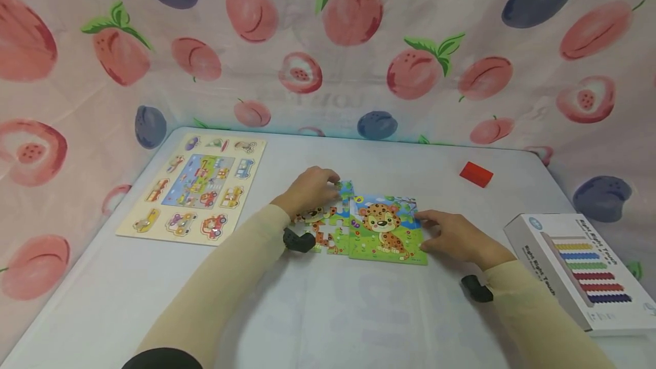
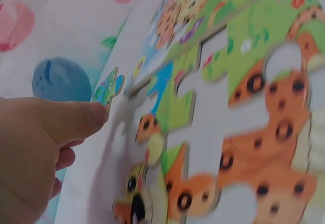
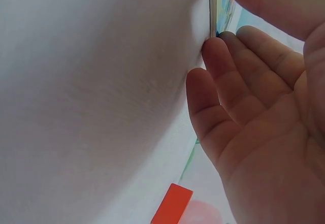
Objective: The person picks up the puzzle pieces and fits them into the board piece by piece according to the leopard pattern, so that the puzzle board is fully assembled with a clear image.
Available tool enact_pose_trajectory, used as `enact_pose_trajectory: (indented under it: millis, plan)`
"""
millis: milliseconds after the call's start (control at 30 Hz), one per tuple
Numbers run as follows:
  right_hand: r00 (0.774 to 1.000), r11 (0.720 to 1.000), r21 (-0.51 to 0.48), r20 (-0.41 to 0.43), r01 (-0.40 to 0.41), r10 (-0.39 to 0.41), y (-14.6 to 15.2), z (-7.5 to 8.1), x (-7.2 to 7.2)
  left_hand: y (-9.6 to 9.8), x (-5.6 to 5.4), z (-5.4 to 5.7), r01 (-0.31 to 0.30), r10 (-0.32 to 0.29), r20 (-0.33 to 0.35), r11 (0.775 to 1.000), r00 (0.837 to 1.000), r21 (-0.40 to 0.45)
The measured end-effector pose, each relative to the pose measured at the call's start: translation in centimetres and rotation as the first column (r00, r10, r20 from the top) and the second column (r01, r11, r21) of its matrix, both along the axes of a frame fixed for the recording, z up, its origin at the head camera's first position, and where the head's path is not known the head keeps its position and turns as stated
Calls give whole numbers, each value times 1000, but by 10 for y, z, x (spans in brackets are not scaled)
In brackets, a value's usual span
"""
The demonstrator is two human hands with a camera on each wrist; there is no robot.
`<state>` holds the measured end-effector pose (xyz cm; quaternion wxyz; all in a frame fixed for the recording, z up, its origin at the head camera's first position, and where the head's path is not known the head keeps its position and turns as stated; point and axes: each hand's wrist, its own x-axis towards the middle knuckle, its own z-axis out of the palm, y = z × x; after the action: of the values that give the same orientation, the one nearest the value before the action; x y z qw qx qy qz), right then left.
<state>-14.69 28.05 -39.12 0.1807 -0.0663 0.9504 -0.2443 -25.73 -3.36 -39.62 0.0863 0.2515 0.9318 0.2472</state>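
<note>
Between thumb and fingers my left hand [image 1: 310,191] pinches a small green-and-blue jigsaw piece [image 2: 105,88], raised beside the far end of a partly filled leopard jigsaw [image 2: 264,137]. Gaps show among that jigsaw's pieces, and my hand and wrist cover part of it in the head view. Right against it lies a picture board [image 1: 384,232] of a spotted leopard on grass. My right hand [image 1: 456,238] touches the board's right edge with its fingertips, the fingers only loosely bent in the right wrist view.
A wooden vehicle puzzle board [image 1: 174,224] lies at the left of the white table [image 1: 318,323]. Toward the back right is a red block [image 1: 476,174]. A white box [image 1: 553,261] printed with coloured strips stands at the right edge. Fruit-patterned cloth [image 1: 348,61] hangs behind.
</note>
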Motion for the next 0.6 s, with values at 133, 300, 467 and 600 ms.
enact_pose_trajectory:
  millis: [133, 300, 467, 600]
  plan:
    - [1000, 1000, -1, 11, 11, -11, -1, 1, 0, 13, 3, 3, 32, -32, 20, 999, 999, 2]
    - [1000, 1000, -6, 12, 14, -14, -1, 0, 0, 31, 5, 4, 88, -88, 9, 996, 996, 7]
    - [1000, 1000, -8, 5, 11, -11, -1, -1, 1, 47, 8, 3, 144, -145, -4, 989, 989, -6]
    - [1000, 1000, -11, 5, 13, -13, -1, 0, 1, 57, 11, 1, 161, -161, -3, 987, 987, -16]
